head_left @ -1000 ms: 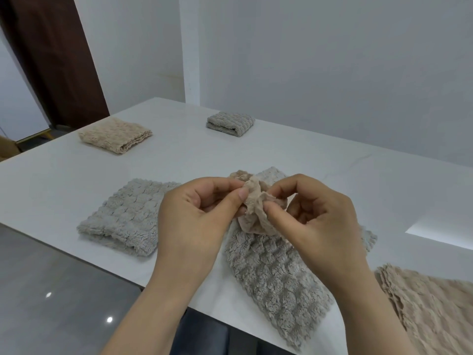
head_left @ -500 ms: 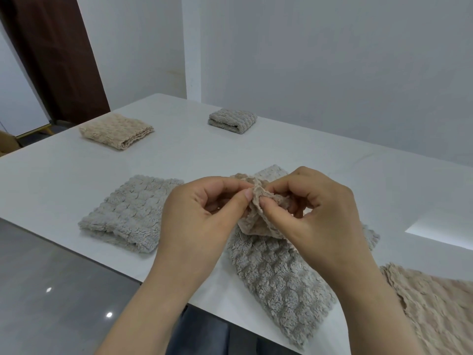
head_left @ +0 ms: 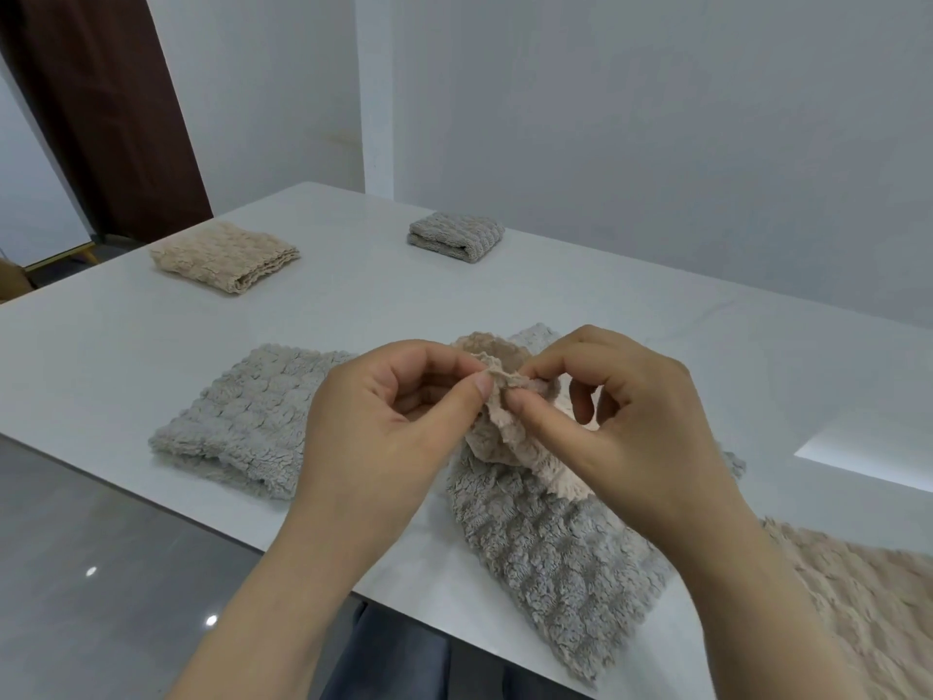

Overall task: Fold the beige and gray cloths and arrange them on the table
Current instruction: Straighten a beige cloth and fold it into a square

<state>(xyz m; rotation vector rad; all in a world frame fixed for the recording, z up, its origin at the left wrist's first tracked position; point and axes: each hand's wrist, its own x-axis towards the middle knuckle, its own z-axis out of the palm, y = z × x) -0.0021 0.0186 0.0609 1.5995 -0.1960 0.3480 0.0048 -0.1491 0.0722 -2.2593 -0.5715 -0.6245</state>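
Observation:
My left hand [head_left: 383, 426] and my right hand [head_left: 626, 421] both pinch the bunched top edge of a small beige cloth [head_left: 505, 426], lifted just above the white table [head_left: 126, 356]. Under it a gray cloth [head_left: 555, 558] lies spread flat at the near edge, partly hidden by my hands. A folded gray cloth [head_left: 247, 416] sits to its left. Farther back rest a folded beige cloth [head_left: 224, 255] at the left and a small folded gray cloth [head_left: 457, 235] in the middle. Another beige cloth [head_left: 868, 608] lies unfolded at the near right.
The table's near edge runs diagonally from left to lower right, with gray floor [head_left: 75, 573] below it. White walls stand behind the table, and a dark brown door [head_left: 101, 103] is at the far left. A bright patch of light [head_left: 868, 457] falls on the table's right side.
The fingers of both hands have shifted along the beige cloth's edge, and the right hand has moved slightly right, drawing the cloth's edge out a little. The other cloths have not moved.

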